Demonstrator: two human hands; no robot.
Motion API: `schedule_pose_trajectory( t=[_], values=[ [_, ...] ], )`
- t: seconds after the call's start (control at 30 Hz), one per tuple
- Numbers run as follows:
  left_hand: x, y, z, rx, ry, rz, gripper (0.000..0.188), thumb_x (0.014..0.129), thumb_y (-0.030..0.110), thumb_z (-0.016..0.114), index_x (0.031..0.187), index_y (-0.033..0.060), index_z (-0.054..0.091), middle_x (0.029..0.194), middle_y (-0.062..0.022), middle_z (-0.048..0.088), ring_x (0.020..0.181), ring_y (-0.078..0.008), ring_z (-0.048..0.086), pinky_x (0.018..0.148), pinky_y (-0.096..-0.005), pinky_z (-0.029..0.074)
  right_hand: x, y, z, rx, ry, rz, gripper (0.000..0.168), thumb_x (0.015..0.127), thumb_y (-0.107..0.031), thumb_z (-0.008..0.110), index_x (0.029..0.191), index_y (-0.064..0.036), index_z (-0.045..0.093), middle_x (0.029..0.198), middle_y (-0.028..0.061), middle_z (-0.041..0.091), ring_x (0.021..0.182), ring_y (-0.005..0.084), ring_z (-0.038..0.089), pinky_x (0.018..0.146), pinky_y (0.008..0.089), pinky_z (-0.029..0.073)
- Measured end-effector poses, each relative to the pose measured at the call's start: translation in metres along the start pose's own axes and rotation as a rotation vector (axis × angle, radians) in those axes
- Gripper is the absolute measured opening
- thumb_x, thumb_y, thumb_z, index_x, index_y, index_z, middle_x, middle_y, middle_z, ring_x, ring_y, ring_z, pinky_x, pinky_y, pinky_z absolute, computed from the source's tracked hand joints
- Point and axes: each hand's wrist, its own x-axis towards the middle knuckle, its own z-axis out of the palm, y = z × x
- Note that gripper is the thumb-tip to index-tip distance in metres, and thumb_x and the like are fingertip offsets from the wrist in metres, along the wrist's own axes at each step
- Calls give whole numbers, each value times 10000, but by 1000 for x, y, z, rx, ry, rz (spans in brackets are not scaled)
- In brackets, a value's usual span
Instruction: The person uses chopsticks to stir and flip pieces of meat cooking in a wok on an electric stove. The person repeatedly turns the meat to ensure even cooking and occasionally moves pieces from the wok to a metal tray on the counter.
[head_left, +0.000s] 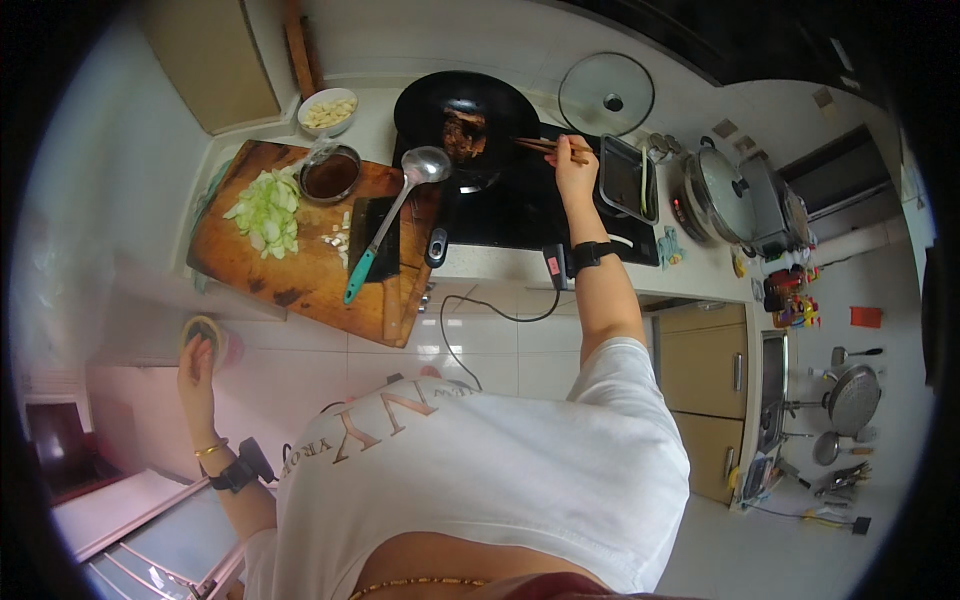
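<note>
My right hand (574, 169) grips a pair of wooden chopsticks (536, 142), their tips pointing into the black wok (420, 105). Browned pieces of food (465, 135) lie in the wok, which sits on a black glass cooktop (495, 217). Down at the left, my left hand (196, 367) reaches to the mouth of a round container (225, 346) with a pale rim. Its fingertips overlap the dark opening; whether they hold anything is unclear. A metal ladle (384, 225) with a green handle end lies across the cutting board (315, 296), its bowl by the wok.
Sliced pale-green vegetable (264, 214), a bowl of dark liquid (330, 176) and a cleaver (391, 300) are on the board. A bowl of peeled garlic (328, 112) stands behind. Right of the wok are a glass lid (606, 94) and a metal tray (628, 180). A cable (495, 307) hangs in front.
</note>
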Motion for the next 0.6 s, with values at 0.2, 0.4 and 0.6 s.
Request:
schedule_pose_trajectory(
  t=[0.2,0.4,0.6],
  values=[
    [10,9,10,-6,-16,32,350,879,106,503,1206,-10,460,1144,-136,531,1064,-184,503,919,-276,383,-8,1,0,-107,50,-61,179,850,-137,537,801,31,572,670,112,582,537,180,602,498,273,465],
    [15,6,12,-46,-97,49,371,898,102,478,1243,-22,419,1146,-143,528,1048,-175,511,919,-268,381,-15,-7,5,-122,72,-121,151,845,-118,541,802,26,557,688,114,577,557,181,606,499,270,480],
    [24,5,14,-13,-115,81,384,898,124,484,1247,-21,415,1155,-160,524,1051,-188,515,918,-274,382,-27,-22,-37,176,238,-144,150,867,-128,518,827,12,554,692,77,580,564,141,598,520,249,484]
  ],
)
